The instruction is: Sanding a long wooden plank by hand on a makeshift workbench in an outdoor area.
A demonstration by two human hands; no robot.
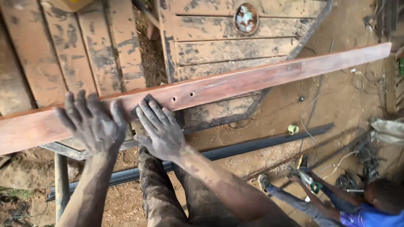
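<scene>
2 hands press flat: our left hand [94, 122] open on the plank [235, 86], right hand [162, 130] pinning sandpaper [141, 107] at 9 o'clock of 2 holes [182, 97]; we should rub along the grain.

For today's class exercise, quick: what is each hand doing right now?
Left hand: open, fingers spread flat on the reddish board.
Right hand: open, pressing a dark sanding pad on it.

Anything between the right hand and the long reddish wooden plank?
Yes, in the head view: a dark sandpaper-like sheet lies under the right hand, pressed against the long reddish wooden plank.
</scene>
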